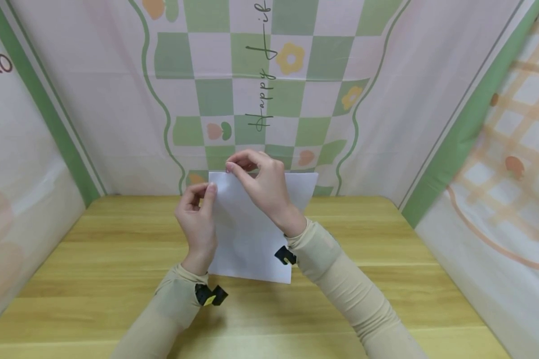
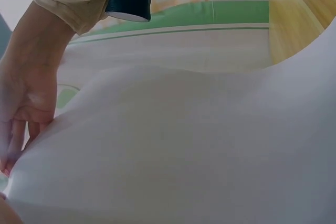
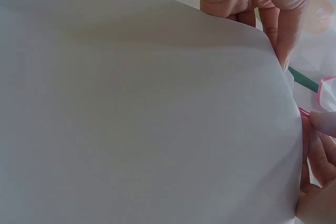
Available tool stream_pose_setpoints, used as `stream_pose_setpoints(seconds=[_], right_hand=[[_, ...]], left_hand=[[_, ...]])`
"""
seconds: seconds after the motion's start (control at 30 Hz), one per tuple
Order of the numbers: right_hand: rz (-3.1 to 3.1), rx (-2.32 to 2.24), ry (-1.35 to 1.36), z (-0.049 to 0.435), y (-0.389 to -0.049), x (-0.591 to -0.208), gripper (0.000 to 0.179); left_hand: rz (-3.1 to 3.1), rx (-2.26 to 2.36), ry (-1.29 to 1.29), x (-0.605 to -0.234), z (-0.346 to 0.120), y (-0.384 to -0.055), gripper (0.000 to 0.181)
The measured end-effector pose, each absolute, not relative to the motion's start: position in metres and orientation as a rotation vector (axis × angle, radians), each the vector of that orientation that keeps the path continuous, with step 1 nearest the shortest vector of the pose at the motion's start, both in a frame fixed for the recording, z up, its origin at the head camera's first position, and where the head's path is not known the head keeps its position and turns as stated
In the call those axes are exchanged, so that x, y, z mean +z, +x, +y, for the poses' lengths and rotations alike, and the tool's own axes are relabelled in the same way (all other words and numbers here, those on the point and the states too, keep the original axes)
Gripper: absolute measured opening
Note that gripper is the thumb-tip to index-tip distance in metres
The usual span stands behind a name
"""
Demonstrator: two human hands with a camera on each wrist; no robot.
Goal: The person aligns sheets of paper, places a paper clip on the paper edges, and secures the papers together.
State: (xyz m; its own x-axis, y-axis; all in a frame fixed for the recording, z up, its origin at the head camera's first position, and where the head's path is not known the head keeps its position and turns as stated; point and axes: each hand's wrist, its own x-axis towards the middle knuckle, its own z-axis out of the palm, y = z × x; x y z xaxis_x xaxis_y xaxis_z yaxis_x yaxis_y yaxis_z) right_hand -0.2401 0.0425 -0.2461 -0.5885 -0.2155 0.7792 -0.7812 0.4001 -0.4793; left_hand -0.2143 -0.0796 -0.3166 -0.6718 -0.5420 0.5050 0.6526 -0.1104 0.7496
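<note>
A white sheet of paper point(image 1: 247, 239) is held up over the table, its top edge toward the back cloth. My left hand point(image 1: 196, 222) grips its left edge near the upper corner, thumb on the near face. At the top edge, close to that corner, my right hand point(image 1: 269, 189) pinches a small pink wire paper clip point(image 3: 303, 112) between thumb and fingers. In the right wrist view the clip's looped end meets the paper's edge; the rest is hidden by the fingertips. Paper fills most of the left wrist view, with the right hand's fingers at its left side.
Under the hands lies a wood-grain table point(image 1: 94, 279). A green and white checked cloth point(image 1: 251, 99) hangs behind it, with printed cloths on both sides. Each sleeved wrist carries a black camera mount, one of them the left mount point(image 1: 210, 295).
</note>
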Motion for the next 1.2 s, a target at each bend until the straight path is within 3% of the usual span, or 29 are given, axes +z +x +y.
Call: stream_pose_setpoints(seconds=[1.2], right_hand=[[-2.077,1.172,0.811,0.0461,-0.2405,-0.2467,0.01]], left_hand=[[-1.338,-1.89,-0.152,-0.3195,-0.0774,-0.2149,0.022]])
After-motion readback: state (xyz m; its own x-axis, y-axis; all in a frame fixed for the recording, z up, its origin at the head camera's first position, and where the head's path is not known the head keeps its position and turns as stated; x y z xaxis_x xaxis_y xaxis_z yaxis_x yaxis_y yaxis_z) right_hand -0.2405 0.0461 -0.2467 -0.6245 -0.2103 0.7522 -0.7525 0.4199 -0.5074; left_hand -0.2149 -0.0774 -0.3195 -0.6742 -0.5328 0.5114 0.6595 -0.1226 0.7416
